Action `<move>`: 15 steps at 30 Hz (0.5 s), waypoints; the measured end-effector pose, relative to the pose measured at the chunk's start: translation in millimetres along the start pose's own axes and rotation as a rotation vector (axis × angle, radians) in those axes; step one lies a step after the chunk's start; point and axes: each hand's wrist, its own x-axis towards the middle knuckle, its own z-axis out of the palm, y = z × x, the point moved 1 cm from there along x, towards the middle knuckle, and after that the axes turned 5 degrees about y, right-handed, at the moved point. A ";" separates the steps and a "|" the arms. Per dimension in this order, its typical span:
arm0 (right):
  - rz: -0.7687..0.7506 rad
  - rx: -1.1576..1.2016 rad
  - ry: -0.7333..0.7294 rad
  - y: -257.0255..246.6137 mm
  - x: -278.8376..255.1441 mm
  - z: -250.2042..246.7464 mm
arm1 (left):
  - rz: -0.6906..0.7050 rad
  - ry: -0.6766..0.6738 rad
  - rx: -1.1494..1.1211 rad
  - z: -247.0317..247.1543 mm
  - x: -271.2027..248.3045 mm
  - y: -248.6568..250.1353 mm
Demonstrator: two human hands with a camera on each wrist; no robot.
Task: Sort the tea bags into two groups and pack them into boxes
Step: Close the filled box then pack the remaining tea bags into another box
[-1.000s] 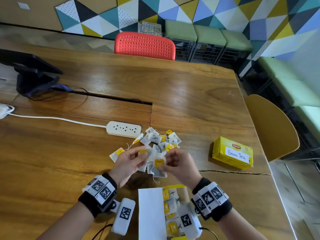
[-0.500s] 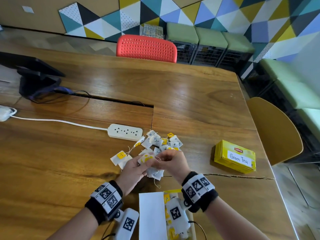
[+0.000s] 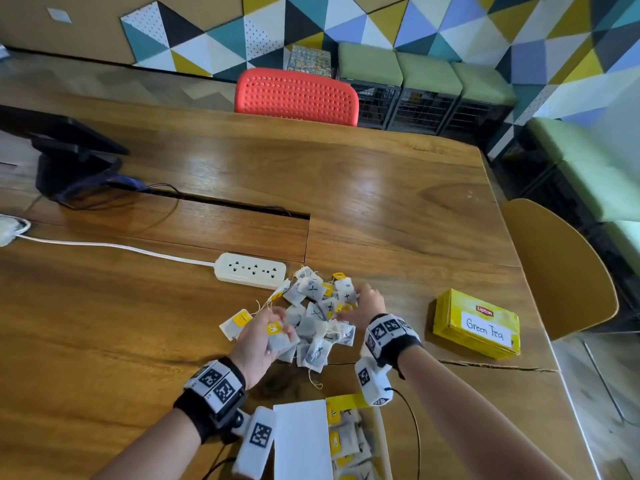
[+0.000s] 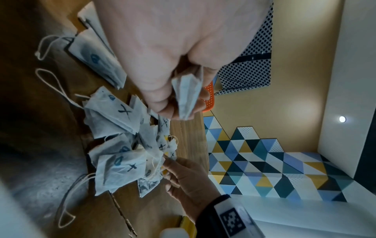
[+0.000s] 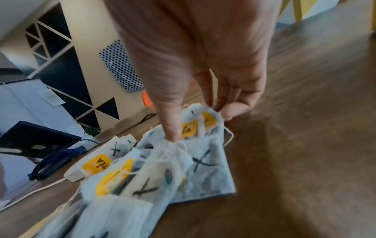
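Observation:
A loose pile of white tea bags [image 3: 317, 308] with yellow tags lies on the wooden table [image 3: 398, 209]; some carry a black X, some a blue ring. My left hand [image 3: 275, 336] is at the pile's near left and grips one tea bag [image 4: 186, 98] between thumb and fingers. My right hand [image 3: 358, 306] lies over the pile's right side with its fingers spread, the thumb [image 5: 173, 128] pressing on a bag. An open yellow box [image 3: 346, 403] with several bags inside sits at the near edge. A closed yellow box labelled Green Tea [image 3: 476, 323] lies to the right.
A white power strip [image 3: 251, 270] with its cable lies just behind the pile. A black stand [image 3: 69, 157] is at the far left beside a cable slot [image 3: 242, 209]. A red chair [image 3: 296, 97] and a yellow chair [image 3: 561, 271] stand at the table's edges.
The hands were together over one bag; now they are apart. The left hand keeps a bag. The right hand has moved forward and right onto the pile.

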 end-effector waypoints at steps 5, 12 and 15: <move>0.004 0.228 -0.093 6.9 7.2 0.3 | 0.071 0.009 0.147 9.8 7.0 1.5; -0.081 0.594 -0.154 22.0 -6.7 -36.6 | 0.146 0.050 0.338 28.1 23.9 10.7; -0.116 0.702 -0.163 21.1 -22.6 -55.3 | 0.174 -0.007 0.442 39.5 33.3 11.5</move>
